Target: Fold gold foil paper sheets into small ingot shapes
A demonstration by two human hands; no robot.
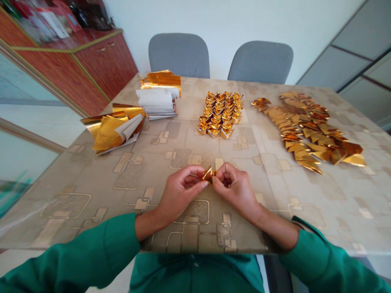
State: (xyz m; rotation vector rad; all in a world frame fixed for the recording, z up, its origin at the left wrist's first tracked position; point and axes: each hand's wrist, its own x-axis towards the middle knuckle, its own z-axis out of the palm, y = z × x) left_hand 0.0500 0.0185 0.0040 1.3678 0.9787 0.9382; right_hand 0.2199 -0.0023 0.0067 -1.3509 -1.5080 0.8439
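Note:
Between my two hands, just above the tabletop near the middle, is a small folded gold foil paper [208, 175]. My left hand [185, 185] pinches its left side between thumb and fingers. On its right side, the fingertips of my right hand [233, 185] are closed on it, and they partly cover the fold. Beyond my hands, rows of finished-looking gold paper ingots [220, 114] stand close together. To the right lie long overlapping rows of flatter folded gold papers [299, 130].
Loose gold sheets [117, 128] lie at the left, with a stack of white-backed gold paper [157, 103] behind them. A patterned cloth covers the table [171, 138]. Two grey chairs [180, 55] stand at the far edge, and a wooden cabinet [104, 61] is at back left.

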